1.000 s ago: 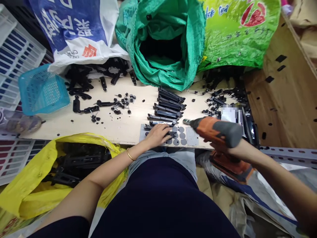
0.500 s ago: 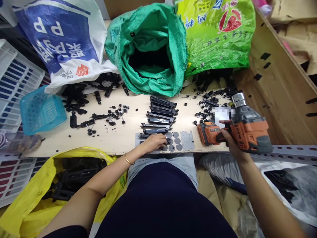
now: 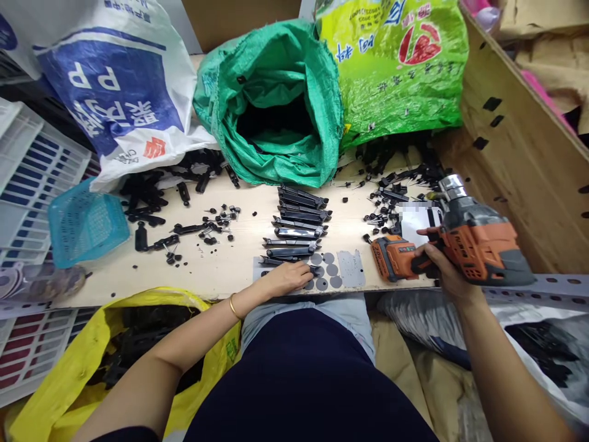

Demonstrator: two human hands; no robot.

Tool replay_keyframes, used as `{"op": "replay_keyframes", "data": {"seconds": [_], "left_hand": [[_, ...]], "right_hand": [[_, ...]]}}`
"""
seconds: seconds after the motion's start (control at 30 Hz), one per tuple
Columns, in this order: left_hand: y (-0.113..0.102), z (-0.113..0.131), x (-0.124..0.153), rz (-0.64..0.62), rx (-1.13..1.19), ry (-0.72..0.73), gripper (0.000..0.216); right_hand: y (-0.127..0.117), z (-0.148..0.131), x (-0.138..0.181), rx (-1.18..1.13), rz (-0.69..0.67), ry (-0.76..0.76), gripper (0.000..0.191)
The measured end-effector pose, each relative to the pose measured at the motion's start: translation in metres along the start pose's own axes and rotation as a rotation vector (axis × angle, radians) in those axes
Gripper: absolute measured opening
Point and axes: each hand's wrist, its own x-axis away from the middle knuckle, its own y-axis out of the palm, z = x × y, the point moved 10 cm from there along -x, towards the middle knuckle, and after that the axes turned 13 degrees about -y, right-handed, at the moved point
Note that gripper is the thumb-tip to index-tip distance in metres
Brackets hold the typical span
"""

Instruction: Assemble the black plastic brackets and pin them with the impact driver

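Note:
My left hand (image 3: 286,279), palm down with fingers bent, grips the nearest black plastic part; its end (image 3: 316,271) pokes out past my fingertips. Under that part lies a grey metal plate (image 3: 350,268) marked with round discs or holes. Beyond my fingers, several long black plastic parts (image 3: 294,233) are lined up in a row. My right hand (image 3: 455,276) is wrapped around the handle of an orange and grey cordless power driver (image 3: 483,245). Its silver socket nose points away from me, and its battery is over the right side of the table.
Small black knobs with metal pins (image 3: 221,221) lie scattered at left, more (image 3: 380,212) at right. A green sack (image 3: 271,166), white-blue sack (image 3: 115,92) and lime bag (image 3: 396,92) stand behind. A blue basket (image 3: 87,215) is left, a yellow bag (image 3: 59,380) below, a wooden board (image 3: 519,172) right.
The power driver in my right hand has shifted a little to the right. My left hand stays at the same black part. The whole view has tilted slightly.

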Motion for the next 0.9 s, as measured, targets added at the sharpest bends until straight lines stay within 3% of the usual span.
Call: {"op": "replay_keyframes", "data": {"seconds": [0.1, 0.27, 0.47, 0.57, 0.7, 0.9], "left_hand": [[0.002, 0.003, -0.001, -0.038, -0.061, 0.011, 0.016], [0.006, 0.005, -0.002, -0.077, -0.111, 0.03, 0.019], [0.007, 0.005, -0.001, -0.059, -0.105, 0.014, 0.02], [0.002, 0.003, 0.002, 0.002, -0.054, -0.001, 0.021], [-0.011, -0.001, 0.01, 0.14, 0.076, -0.035, 0.025], [-0.036, -0.039, 0.009, 0.427, 0.18, -0.361, 0.036]], "right_hand": [[-0.012, -0.006, 0.008, -0.148, 0.138, -0.085, 0.033], [-0.024, -0.001, 0.02, -0.07, 0.24, -0.069, 0.034], [-0.033, 0.001, 0.022, -0.142, 0.245, -0.073, 0.033], [-0.03, 0.006, 0.009, -0.202, 0.25, -0.141, 0.03], [-0.034, 0.011, -0.013, -0.267, 0.424, -0.339, 0.029], [-0.031, 0.005, -0.03, -0.274, 0.475, -0.491, 0.025]]}}
